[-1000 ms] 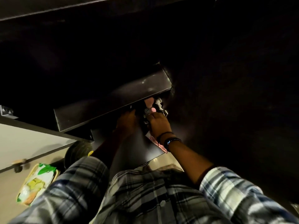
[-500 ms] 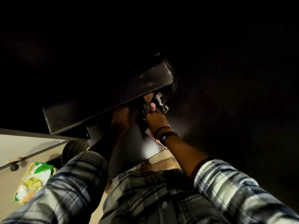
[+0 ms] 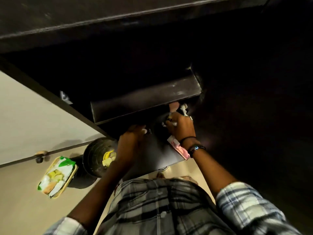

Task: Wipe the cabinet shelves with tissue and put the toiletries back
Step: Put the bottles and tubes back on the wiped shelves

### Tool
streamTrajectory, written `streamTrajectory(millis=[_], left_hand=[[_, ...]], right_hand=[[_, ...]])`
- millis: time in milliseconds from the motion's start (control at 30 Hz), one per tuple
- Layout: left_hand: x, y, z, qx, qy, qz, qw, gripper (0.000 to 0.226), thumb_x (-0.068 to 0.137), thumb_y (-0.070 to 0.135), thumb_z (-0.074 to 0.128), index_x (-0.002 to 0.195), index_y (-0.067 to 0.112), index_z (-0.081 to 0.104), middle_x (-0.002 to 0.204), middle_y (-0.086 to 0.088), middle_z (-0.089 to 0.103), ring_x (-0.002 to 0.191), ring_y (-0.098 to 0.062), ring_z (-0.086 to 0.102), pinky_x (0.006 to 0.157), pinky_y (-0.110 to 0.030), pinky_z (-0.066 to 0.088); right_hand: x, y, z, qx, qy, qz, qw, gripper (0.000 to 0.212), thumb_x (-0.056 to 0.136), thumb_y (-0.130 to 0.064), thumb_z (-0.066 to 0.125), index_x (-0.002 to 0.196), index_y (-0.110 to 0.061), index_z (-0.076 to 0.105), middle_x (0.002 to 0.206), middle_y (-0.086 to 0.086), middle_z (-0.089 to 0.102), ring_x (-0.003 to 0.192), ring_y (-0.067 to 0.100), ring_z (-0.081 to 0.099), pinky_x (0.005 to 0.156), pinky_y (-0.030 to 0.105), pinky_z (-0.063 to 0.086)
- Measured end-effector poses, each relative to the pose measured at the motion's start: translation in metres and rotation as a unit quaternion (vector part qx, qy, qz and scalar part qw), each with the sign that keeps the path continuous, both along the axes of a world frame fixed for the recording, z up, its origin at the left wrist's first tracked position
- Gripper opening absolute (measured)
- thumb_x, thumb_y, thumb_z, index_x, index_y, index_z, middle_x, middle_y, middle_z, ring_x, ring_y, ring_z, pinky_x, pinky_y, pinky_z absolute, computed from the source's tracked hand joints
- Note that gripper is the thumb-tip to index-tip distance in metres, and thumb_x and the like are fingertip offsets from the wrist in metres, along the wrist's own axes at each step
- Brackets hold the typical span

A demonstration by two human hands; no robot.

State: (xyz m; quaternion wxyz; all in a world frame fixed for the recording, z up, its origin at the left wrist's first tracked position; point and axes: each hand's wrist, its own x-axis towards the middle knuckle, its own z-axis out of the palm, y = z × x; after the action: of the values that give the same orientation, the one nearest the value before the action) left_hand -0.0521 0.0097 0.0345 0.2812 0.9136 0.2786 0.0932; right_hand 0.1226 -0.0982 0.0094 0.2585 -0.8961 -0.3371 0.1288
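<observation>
Our right hand (image 3: 182,128) is clenching white tissue (image 3: 174,123) near the back right corner of the lower shelf (image 3: 160,155), beneath the upper shelf (image 3: 144,100). Our left hand (image 3: 133,139) is lying curled at that shelf's left edge; we cannot tell whether it is gripping anything.

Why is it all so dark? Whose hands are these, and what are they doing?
The camera sits on a person's head, looking down, so you see their own checked shirt. They reach into a dark cabinet. The right hand, with wristbands, grips white tissue near the back of the lower shelf. The left hand is beside it; too dark to tell whether it holds anything. A pink packet lies under the right wrist. On the floor are a bin and a green-and-white packet.
</observation>
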Motion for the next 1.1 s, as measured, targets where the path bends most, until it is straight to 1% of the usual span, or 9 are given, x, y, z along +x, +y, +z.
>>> streamTrajectory(millis=[133, 233, 300, 467, 667, 733, 900, 1000, 1100], left_hand=[[-0.025, -0.004, 0.048, 0.020, -0.103, 0.056, 0.993, 0.022, 0.093, 0.016, 0.054, 0.113, 0.016, 0.061, 0.114, -0.005, 0.062, 0.093, -0.018, 0.064, 0.075, -0.028, 0.051], [-0.030, 0.001, 0.082, 0.047, -0.180, 0.086, 0.979, 0.013, 0.092, 0.010, 0.057, 0.104, 0.012, 0.062, 0.103, 0.001, 0.060, 0.085, 0.001, 0.052, 0.072, -0.004, 0.038], [-0.025, 0.011, 0.095, 0.057, -0.194, 0.114, 0.973, 0.010, 0.093, 0.008, 0.055, 0.099, 0.011, 0.061, 0.100, 0.002, 0.059, 0.084, 0.003, 0.048, 0.073, 0.000, 0.033], [-0.006, 0.041, 0.107, 0.070, -0.220, 0.127, 0.965, 0.012, 0.093, 0.005, 0.052, 0.103, 0.009, 0.058, 0.101, -0.005, 0.058, 0.088, -0.010, 0.053, 0.076, -0.017, 0.040], [0.021, 0.067, 0.107, 0.069, -0.101, 0.213, 0.969, 0.024, 0.093, 0.007, 0.048, 0.113, 0.003, 0.060, 0.105, -0.020, 0.063, 0.102, -0.034, 0.057, 0.084, -0.038, 0.043], [0.027, 0.069, 0.114, 0.061, -0.057, 0.235, 0.968, 0.023, 0.093, 0.006, 0.046, 0.108, 0.000, 0.062, 0.103, -0.021, 0.064, 0.101, -0.036, 0.058, 0.082, -0.039, 0.044], [0.032, 0.073, 0.119, 0.071, 0.000, 0.242, 0.968, 0.017, 0.088, 0.003, 0.048, 0.089, -0.004, 0.063, 0.093, -0.025, 0.064, 0.092, -0.041, 0.059, 0.076, -0.044, 0.046], [0.033, 0.068, 0.122, 0.086, 0.034, 0.243, 0.966, 0.017, 0.090, 0.006, 0.048, 0.092, -0.003, 0.062, 0.098, -0.024, 0.062, 0.096, -0.040, 0.057, 0.075, -0.042, 0.043], [0.031, 0.067, 0.125, 0.104, 0.063, 0.248, 0.961, 0.018, 0.092, 0.008, 0.048, 0.097, -0.002, 0.061, 0.103, -0.023, 0.062, 0.100, -0.039, 0.056, 0.077, -0.041, 0.043]], right_hand=[[-0.020, -0.003, 0.057, 0.139, 0.000, -0.006, 0.990, 0.012, 0.078, -0.021, 0.074, 0.086, -0.014, 0.069, 0.077, 0.004, 0.073, 0.075, 0.020, 0.069, 0.070, 0.032, 0.054], [-0.031, 0.007, 0.089, 0.234, 0.036, 0.022, 0.971, 0.014, 0.077, -0.020, 0.076, 0.089, -0.017, 0.069, 0.077, -0.008, 0.069, 0.074, -0.002, 0.067, 0.072, 0.018, 0.056], [-0.035, 0.022, 0.104, 0.275, 0.065, 0.039, 0.958, 0.017, 0.076, -0.019, 0.077, 0.090, -0.020, 0.068, 0.078, -0.009, 0.070, 0.076, -0.003, 0.068, 0.073, 0.020, 0.057], [-0.036, 0.068, 0.119, 0.314, 0.098, 0.086, 0.941, 0.020, 0.078, -0.013, 0.074, 0.095, -0.016, 0.065, 0.080, -0.008, 0.068, 0.077, 0.004, 0.068, 0.075, 0.026, 0.059], [-0.038, 0.110, 0.120, 0.282, 0.085, 0.100, 0.950, 0.024, 0.079, -0.011, 0.072, 0.103, -0.006, 0.069, 0.091, 0.008, 0.073, 0.080, 0.009, 0.069, 0.070, 0.012, 0.054], [-0.036, 0.118, 0.121, 0.264, 0.071, 0.106, 0.956, 0.026, 0.079, -0.011, 0.070, 0.104, -0.006, 0.070, 0.094, 0.009, 0.074, 0.083, 0.012, 0.070, 0.069, 0.009, 0.052], [-0.031, 0.133, 0.120, 0.212, 0.053, 0.131, 0.967, 0.035, 0.076, -0.008, 0.066, 0.110, -0.012, 0.067, 0.099, 0.011, 0.074, 0.096, 0.024, 0.069, 0.084, 0.034, 0.055], [-0.033, 0.140, 0.122, 0.193, 0.062, 0.145, 0.968, 0.039, 0.079, -0.007, 0.064, 0.118, -0.011, 0.063, 0.110, 0.011, 0.071, 0.104, 0.026, 0.065, 0.085, 0.023, 0.047], [-0.039, 0.143, 0.122, 0.173, 0.072, 0.159, 0.970, 0.044, 0.082, -0.008, 0.063, 0.125, -0.013, 0.059, 0.118, 0.012, 0.067, 0.109, 0.027, 0.062, 0.088, 0.024, 0.046]])
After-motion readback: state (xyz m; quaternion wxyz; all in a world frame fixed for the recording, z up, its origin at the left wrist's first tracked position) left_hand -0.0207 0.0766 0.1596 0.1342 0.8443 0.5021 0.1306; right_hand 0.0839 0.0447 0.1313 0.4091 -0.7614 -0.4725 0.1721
